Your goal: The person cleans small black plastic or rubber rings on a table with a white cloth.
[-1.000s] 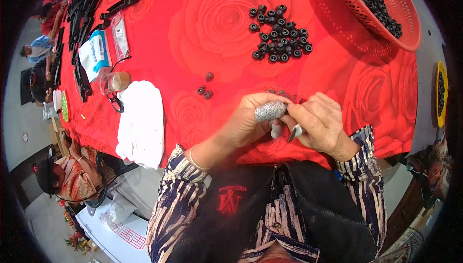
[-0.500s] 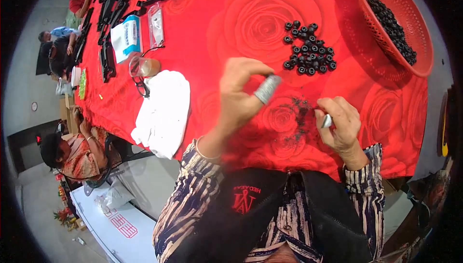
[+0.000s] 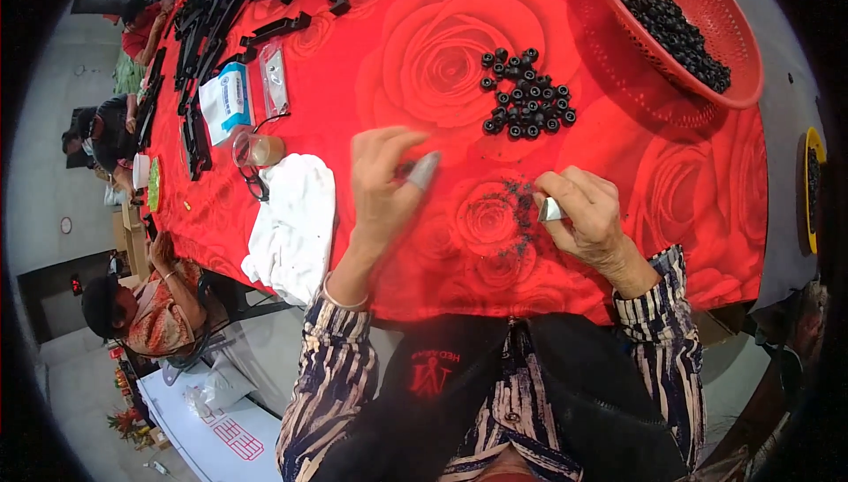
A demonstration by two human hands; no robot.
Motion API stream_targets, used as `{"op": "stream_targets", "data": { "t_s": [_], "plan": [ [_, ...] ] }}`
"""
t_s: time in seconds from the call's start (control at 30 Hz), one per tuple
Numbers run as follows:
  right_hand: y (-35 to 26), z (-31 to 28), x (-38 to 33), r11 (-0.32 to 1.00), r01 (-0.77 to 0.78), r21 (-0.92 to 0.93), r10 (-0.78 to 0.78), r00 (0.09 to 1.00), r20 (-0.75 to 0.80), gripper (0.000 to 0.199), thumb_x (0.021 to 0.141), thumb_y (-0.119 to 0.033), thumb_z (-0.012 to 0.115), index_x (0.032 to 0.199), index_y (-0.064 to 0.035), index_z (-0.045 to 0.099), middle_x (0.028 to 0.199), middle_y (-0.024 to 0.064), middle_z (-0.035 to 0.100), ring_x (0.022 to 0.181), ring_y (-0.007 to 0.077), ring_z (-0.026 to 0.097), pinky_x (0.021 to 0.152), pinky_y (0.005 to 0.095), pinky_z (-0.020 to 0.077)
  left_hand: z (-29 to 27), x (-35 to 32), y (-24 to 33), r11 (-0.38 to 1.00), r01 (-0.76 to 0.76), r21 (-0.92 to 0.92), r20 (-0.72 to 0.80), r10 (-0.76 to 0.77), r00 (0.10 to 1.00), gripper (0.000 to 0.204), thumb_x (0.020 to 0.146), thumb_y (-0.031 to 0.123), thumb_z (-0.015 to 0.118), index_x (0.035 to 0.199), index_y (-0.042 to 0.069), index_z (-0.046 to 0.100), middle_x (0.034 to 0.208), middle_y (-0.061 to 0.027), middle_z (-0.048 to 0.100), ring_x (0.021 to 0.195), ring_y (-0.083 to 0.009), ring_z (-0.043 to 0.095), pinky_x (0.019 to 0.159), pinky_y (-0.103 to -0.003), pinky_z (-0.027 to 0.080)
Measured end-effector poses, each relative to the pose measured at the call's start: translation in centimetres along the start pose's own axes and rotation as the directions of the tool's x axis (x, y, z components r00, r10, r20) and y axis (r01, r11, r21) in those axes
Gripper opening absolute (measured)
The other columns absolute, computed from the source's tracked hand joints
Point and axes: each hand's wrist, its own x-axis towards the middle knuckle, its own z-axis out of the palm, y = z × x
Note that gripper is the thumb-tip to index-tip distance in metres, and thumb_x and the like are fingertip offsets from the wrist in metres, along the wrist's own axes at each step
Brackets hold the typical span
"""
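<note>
the left hand (image 3: 382,183) hovers over the red tablecloth (image 3: 424,58), fingers loosely curled, a grey thumb guard (image 3: 423,170) on. the right hand (image 3: 583,212) pinches a small silvery blade (image 3: 549,210) above dark shavings (image 3: 512,208).

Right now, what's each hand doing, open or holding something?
Left hand: raised over the red tablecloth, fingers loosely open, grey thumb cover, holding nothing visible.
Right hand: closed on a small silvery tool.

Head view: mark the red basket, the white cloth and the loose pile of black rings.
red basket (image 3: 753,84), head view, near rim.
white cloth (image 3: 296,221), head view, middle fold.
pile of black rings (image 3: 527,96), head view, centre of the cluster.
</note>
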Motion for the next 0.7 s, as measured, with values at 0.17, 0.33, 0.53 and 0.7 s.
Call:
{"op": "stream_targets", "data": {
  "t_s": [0.17,0.33,0.53,0.7],
  "plan": [
    [0.3,0.0,0.1,1.0,0.026,-0.009,-0.026,1.0,-0.014,0.025,0.066,-0.001,0.067,0.088,-0.0025,0.056,0.064,0.0081,0.048,0.054,0.0247,0.052,0.048,0.0346,0.0414,4.2,4.6,2.5,0.973,-0.017,-0.229,0.101,0.041,0.994,0.023,0.073,0.008,0.069,0.095,0.004,0.063,0.092,-0.0128,0.058,0.091,-0.0302,0.055,0.076,-0.038,0.045],
    [0.0,0.2,0.3,0.999,0.028,-0.023,-0.028,1.0,-0.006,0.025,0.068,0.001,0.068,0.089,-0.002,0.056,0.063,0.0078,0.048,0.052,0.0243,0.051,0.047,0.0339,0.0404,4.8,3.5,2.3,0.958,0.053,-0.281,0.243,0.018,0.97,0.015,0.075,0.006,0.068,0.089,0.003,0.064,0.086,-0.012,0.059,0.08,-0.028,0.06,0.069,-0.036,0.048],
    [0.0,0.0,0.2,0.999,0.027,-0.025,-0.027,1.0,-0.004,0.025,0.067,0.001,0.068,0.088,-0.0024,0.056,0.063,0.008,0.047,0.052,0.0248,0.051,0.047,0.0347,0.0399,4.2,2.5,2.6,0.944,0.143,-0.296,0.257,-0.065,0.964,0.016,0.076,0.004,0.066,0.091,0.002,0.063,0.087,-0.0137,0.059,0.08,-0.0278,0.06,0.068,-0.035,0.048],
    [0.0,0.0,0.5,1.0,0.008,-0.026,-0.008,1.0,0.007,0.023,0.067,0.001,0.067,0.088,-0.0022,0.056,0.063,0.008,0.047,0.052,0.0246,0.051,0.047,0.0345,0.0401,3.6,2.4,1.7,0.839,0.317,-0.441,0.278,-0.209,0.938,0.013,0.082,0.003,0.062,0.095,0.001,0.061,0.085,-0.0083,0.059,0.08,-0.0172,0.059,0.069,-0.028,0.047]
  ]
}}
